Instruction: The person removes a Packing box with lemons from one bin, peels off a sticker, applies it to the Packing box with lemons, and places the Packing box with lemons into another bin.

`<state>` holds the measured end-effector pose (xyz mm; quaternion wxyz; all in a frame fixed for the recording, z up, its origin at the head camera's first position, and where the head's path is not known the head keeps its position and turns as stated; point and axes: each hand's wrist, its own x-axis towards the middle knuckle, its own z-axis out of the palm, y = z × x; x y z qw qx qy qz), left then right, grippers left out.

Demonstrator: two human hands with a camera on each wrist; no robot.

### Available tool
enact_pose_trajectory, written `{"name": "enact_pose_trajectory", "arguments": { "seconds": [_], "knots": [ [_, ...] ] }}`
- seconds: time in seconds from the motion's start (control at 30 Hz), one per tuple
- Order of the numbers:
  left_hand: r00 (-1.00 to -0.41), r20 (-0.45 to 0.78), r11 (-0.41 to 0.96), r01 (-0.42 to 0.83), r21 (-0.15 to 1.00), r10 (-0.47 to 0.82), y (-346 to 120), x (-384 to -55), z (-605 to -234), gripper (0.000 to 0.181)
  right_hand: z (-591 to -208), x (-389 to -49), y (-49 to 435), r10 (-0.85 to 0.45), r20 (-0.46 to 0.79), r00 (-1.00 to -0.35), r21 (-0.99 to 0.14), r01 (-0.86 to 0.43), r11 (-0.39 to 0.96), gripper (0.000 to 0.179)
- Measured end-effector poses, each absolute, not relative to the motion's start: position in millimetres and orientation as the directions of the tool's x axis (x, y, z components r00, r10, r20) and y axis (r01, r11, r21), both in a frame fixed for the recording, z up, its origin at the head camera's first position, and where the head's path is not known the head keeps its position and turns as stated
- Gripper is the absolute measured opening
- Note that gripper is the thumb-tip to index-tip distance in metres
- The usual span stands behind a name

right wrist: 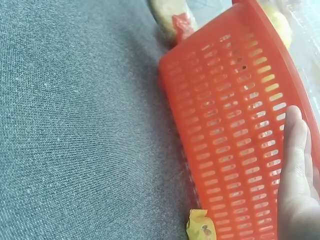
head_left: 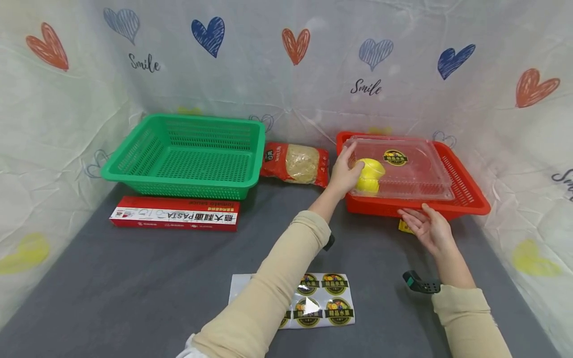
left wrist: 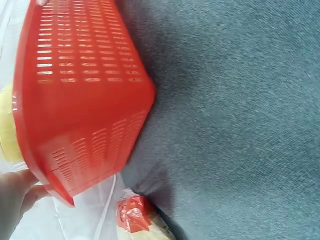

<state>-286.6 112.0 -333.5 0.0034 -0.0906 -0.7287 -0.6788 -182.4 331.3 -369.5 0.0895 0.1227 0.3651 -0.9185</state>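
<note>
A red plastic basket stands at the back right. Across its top sits a clear plastic box bearing a round black-and-gold sticker. Rounded yellow things show through the box's left part. My left hand is at the basket's left end; the left wrist view shows its fingers gripping the rim at a corner. At the front side is my right hand, palm up below the rim. Its fingers lie straight along the slotted wall in the right wrist view.
A green basket stands back left, behind a red pasta box. Between the baskets lies a red bag with a pale filling. A small yellow packet pokes out by the red basket. My left sleeve crosses a sheet of stickers.
</note>
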Motion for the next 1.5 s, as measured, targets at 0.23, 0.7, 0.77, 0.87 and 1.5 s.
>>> {"name": "enact_pose_trajectory", "arguments": {
  "seconds": [0.23, 0.7, 0.77, 0.87, 1.5],
  "knots": [
    [-0.979, 0.172, 0.131, 0.186, 0.974, 0.114, 114, -287, -339, 0.053, -369, -183, 331, -0.070, -0.278, -0.958, -0.658, 0.243, -0.713, 0.043],
    [-0.989, 0.133, 0.297, 0.147, 0.943, 0.067, 122, -285, -343, 0.050, -372, -181, 331, -0.069, -0.309, -0.949, -0.629, 0.258, -0.733, 0.046],
    [-0.991, 0.117, 0.305, 0.133, 0.943, 0.072, 121, -285, -342, 0.051, -373, -180, 330, -0.069, -0.308, -0.949, -0.628, 0.257, -0.735, 0.046],
    [-0.992, 0.087, 0.298, 0.110, 0.948, 0.089, 120, -285, -340, 0.054, -373, -180, 330, -0.067, -0.306, -0.950, -0.629, 0.254, -0.735, 0.046],
    [-0.983, 0.169, 0.302, 0.181, 0.936, 0.066, 117, -283, -336, 0.053, -369, -184, 329, -0.070, -0.286, -0.956, -0.633, 0.243, -0.735, 0.038]
  ]
}}
